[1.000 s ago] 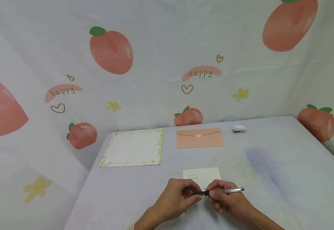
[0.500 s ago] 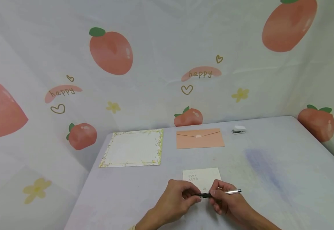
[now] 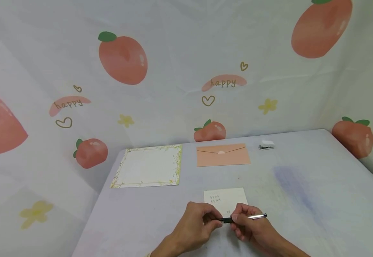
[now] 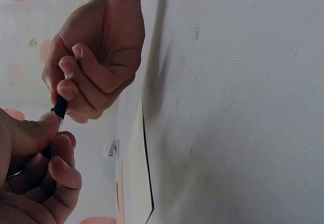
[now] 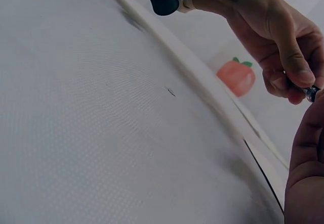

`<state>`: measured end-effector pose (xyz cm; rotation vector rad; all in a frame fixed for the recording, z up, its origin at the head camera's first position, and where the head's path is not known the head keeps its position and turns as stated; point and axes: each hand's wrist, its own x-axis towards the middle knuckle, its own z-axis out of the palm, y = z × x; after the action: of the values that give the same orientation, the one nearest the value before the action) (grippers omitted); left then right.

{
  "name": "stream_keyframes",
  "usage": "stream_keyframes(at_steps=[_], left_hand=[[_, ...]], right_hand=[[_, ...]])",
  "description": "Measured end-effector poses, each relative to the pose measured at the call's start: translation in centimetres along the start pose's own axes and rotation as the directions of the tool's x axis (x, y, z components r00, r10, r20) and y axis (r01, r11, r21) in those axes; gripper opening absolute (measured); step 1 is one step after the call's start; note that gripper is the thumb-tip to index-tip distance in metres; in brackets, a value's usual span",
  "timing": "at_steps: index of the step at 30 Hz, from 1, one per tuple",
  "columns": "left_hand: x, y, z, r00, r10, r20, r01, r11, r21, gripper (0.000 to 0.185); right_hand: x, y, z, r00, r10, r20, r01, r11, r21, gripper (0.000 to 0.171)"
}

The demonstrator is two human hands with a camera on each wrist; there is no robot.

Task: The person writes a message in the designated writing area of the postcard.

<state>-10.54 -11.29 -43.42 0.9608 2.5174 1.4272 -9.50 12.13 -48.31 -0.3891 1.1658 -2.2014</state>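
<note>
Between the two hands, above the table, is a pen [image 3: 258, 216] with a clear and silver barrel and a black grip. My left hand [image 3: 194, 225] pinches its dark left end between thumb and fingers, which partly hide that end. Farther along, my right hand [image 3: 257, 228] grips the pen at the black part [image 4: 61, 106], its other fingers curled underneath. A small white note card [image 3: 226, 198] with a few lines of handwriting lies just beyond the hands, its near edge partly covered by them. The right wrist view catches only a bit of the pen [image 5: 310, 93].
Toward the back of the table [image 3: 135, 217] lie a white sheet with a floral border [image 3: 149, 166], a closed peach-coloured envelope [image 3: 223, 159] and a white stapler [image 3: 266, 144]. A fruit-patterned cloth [image 3: 173, 46] hangs behind them.
Both hands have shifted very slightly down and left with the pen. The silver end beyond the right hand has moved a little left. The card and the things behind stay put.
</note>
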Motion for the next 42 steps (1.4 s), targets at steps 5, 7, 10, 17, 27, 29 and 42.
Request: stream_keyframes(at_steps=[5, 7, 10, 17, 27, 29, 42], left_hand=[[-0.1, -0.1, 0.1, 1.0, 0.005, -0.003, -0.005, 1.0, 0.007, 0.009], [-0.1, -0.1, 0.1, 1.0, 0.011, -0.01, -0.011, 1.0, 0.003, 0.009], [-0.1, 0.0, 0.1, 1.0, 0.007, -0.016, -0.007, 1.0, -0.007, 0.009], [-0.2, -0.1, 0.0, 0.999, -0.018, -0.031, 0.017, 0.999, -0.038, 0.01], [-0.2, -0.2, 0.2, 0.999, -0.039, -0.038, 0.035, 0.996, -0.083, 0.01], [-0.2, -0.2, 0.2, 0.999, -0.046, -0.025, 0.044, 0.995, -0.094, 0.01], [-0.2, -1.2, -1.5, 0.99, -0.138, 0.011, 0.137, 0.973, -0.187, 0.008]], right_hand=[[0.0, 0.1, 0.0, 1.0, 0.0, 0.015, 0.0, 1.0, 0.014, 0.02], [0.0, 0.1, 0.0, 1.0, -0.001, 0.018, 0.0, 1.0, 0.019, 0.02], [0.0, 0.0, 0.0, 1.0, 0.005, 0.016, -0.005, 1.0, 0.022, 0.02], [0.1, -0.1, 0.2, 1.0, 0.002, 0.018, -0.002, 1.0, 0.024, 0.02], [0.1, 0.0, 0.4, 1.0, 0.002, 0.009, -0.002, 1.0, 0.003, 0.018], [-0.1, 0.1, 0.3, 1.0, 0.008, -0.003, -0.008, 1.0, -0.012, 0.017], [-1.9, -1.1, 0.2, 0.998, 0.026, -0.065, -0.023, 0.998, 0.05, 0.031]])
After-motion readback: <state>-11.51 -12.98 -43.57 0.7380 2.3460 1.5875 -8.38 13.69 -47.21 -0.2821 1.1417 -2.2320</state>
